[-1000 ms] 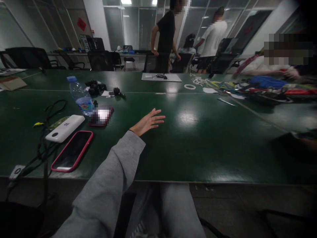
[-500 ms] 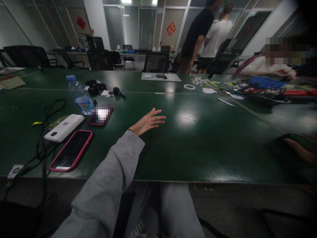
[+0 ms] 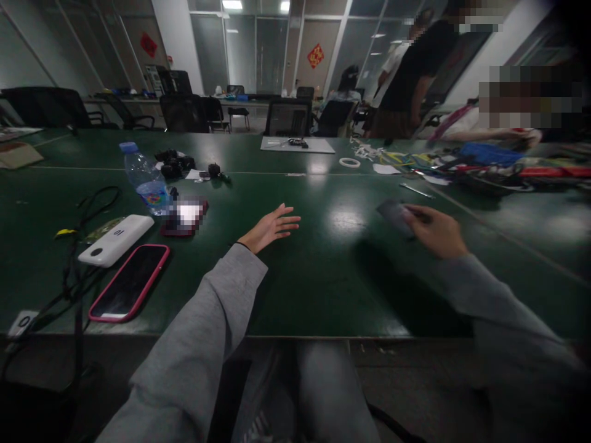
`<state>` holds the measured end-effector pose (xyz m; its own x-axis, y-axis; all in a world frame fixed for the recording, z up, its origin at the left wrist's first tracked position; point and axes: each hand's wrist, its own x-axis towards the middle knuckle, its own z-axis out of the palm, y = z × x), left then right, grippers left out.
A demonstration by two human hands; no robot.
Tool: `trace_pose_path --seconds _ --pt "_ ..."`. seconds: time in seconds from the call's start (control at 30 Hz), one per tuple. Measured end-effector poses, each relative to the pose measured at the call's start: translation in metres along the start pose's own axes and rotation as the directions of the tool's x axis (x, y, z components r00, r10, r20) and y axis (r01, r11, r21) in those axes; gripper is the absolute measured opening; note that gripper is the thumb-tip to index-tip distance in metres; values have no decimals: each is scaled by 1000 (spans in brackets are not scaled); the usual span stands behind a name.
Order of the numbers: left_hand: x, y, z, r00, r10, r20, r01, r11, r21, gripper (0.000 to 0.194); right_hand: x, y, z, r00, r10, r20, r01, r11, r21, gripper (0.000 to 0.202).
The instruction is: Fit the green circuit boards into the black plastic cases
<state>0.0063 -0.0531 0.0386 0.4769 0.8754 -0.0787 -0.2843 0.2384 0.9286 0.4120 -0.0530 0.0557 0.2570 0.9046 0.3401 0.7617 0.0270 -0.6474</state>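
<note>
My left hand (image 3: 272,229) is held over the green table (image 3: 318,277) with its fingers spread and nothing in it. To the right, my right hand (image 3: 436,231) pinches a small, flat grey object (image 3: 393,215), blurred by motion, above the tabletop. A dark shadow falls on the table below it. Left of my left hand lie a red-cased phone (image 3: 187,218), a pink-edged phone (image 3: 132,283) and a white power bank (image 3: 117,240). A water bottle (image 3: 146,181) leans behind them.
Black cables (image 3: 76,277) hang over the left front edge. Small black devices (image 3: 175,165) sit behind the bottle. Farther back are a white board (image 3: 318,145), a tape ring (image 3: 349,163), a metal strip (image 3: 415,191) and tangled cables (image 3: 489,163). People are beyond at right.
My right hand has come in from the right edge, now with the grey object in it. My left hand has hardly moved. The standing person in black has moved right.
</note>
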Motion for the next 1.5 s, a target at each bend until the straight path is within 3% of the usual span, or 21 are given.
trace_pose_path --seconds 0.03,0.1,0.2,0.3,0.43,0.57,0.67,0.87,0.97,1.17,1.5 --pt "1 -2 -2 1000 6 -18 -6 1000 -3 63 -6 -31 25 998 14 58 -26 978 205 34" --pt "4 -5 -6 998 24 -59 -25 1000 -17 58 -20 -87 75 971 103 215 -213 782 586 30" --pt "9 -11 -10 992 42 -119 -47 998 -43 50 -41 -141 139 848 39 528 -497 403 768 28" --pt "13 -16 -12 989 63 -132 -71 996 -59 45 -56 -158 179 739 49 672 -666 206 717 20" --pt "15 -19 -9 986 86 -143 -92 995 -33 47 -64 -151 193 675 22 737 -736 80 672 15" --pt "16 -19 -6 975 131 -179 -130 991 17 47 -65 -145 189 683 -74 726 -721 92 687 19" --pt "16 -17 -6 971 157 -182 -150 987 50 48 -65 -147 188 688 -86 721 -712 115 693 21" --pt "11 -13 -3 966 158 -205 -143 986 88 55 -65 -150 187 668 -76 740 -738 66 672 18" --pt "11 -12 -5 964 158 -212 -135 984 118 59 -66 -151 187 674 -100 732 -725 100 682 19" --pt "17 -14 -21 963 168 -213 -124 971 203 68 -66 -151 184 764 -94 638 -602 252 758 30" --pt "15 -10 -24 967 132 -216 -76 965 251 66 -68 -151 180 820 -144 554 -484 342 805 50"
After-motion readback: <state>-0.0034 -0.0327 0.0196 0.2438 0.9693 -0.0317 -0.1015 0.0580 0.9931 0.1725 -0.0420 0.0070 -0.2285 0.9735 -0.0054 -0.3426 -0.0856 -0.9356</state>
